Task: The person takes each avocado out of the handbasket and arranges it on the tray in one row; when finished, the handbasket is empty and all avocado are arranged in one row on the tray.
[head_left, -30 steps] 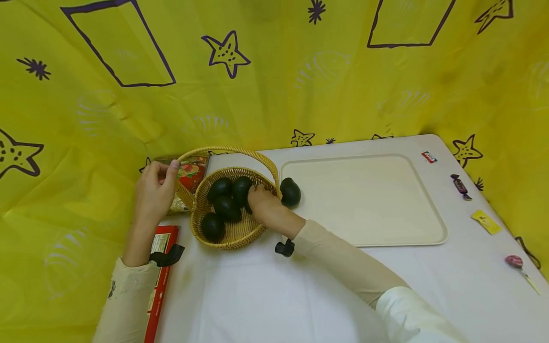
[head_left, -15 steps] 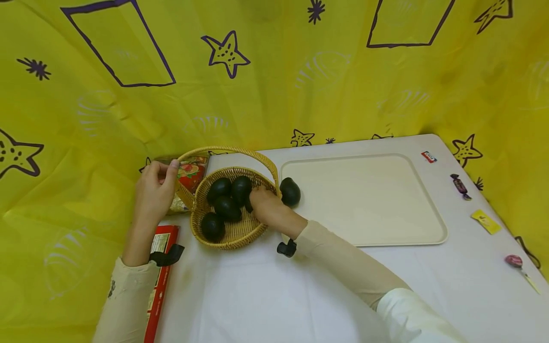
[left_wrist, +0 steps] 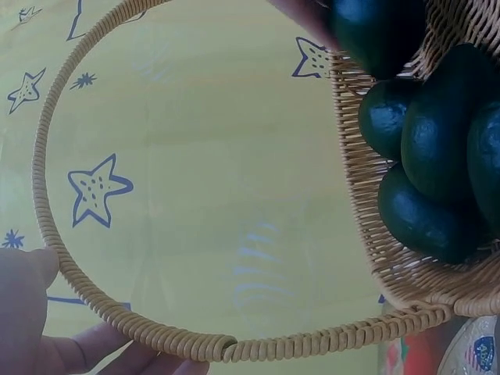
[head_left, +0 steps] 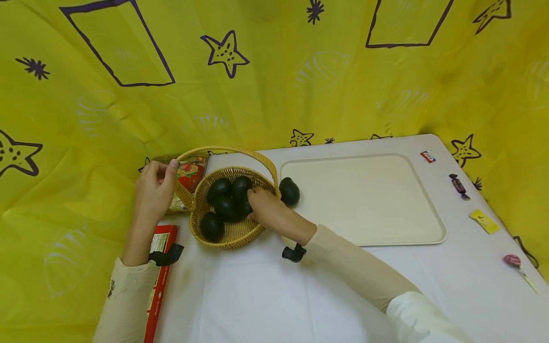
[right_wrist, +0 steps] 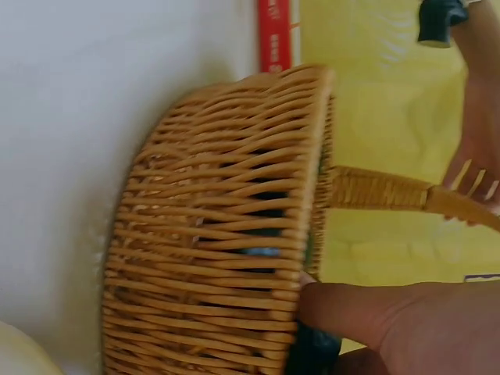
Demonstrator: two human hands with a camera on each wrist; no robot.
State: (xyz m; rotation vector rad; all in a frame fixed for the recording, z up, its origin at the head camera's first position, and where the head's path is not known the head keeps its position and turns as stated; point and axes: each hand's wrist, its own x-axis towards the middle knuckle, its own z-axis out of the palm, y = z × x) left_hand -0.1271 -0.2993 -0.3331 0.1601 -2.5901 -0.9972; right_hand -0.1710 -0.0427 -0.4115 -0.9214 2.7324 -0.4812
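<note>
A wicker basket [head_left: 223, 238] with an arched handle [head_left: 240, 151] stands on the white table and holds several dark green avocados [head_left: 219, 188]. My left hand [head_left: 167, 169] pinches the handle near its left base; in the left wrist view the thumb [left_wrist: 23, 297] lies against the handle [left_wrist: 47, 156]. My right hand [head_left: 256, 200] reaches over the right rim, and its fingers curl on an avocado [head_left: 245, 205] inside. In the right wrist view the thumb [right_wrist: 344, 308] lies at the basket's [right_wrist: 219, 234] rim. One more avocado [head_left: 289, 191] lies outside, at the left edge of a cream tray [head_left: 369, 200].
A red box [head_left: 159, 267] lies under my left forearm. A colourful packet [head_left: 188, 174] sits behind the basket. Wrapped sweets [head_left: 458, 186], a yellow packet [head_left: 484, 221] and a lollipop [head_left: 512, 261] lie along the right table edge. Yellow cloth hangs round the table.
My right hand has slid a little to the left, deeper among the avocados. The left hand and the basket have not moved.
</note>
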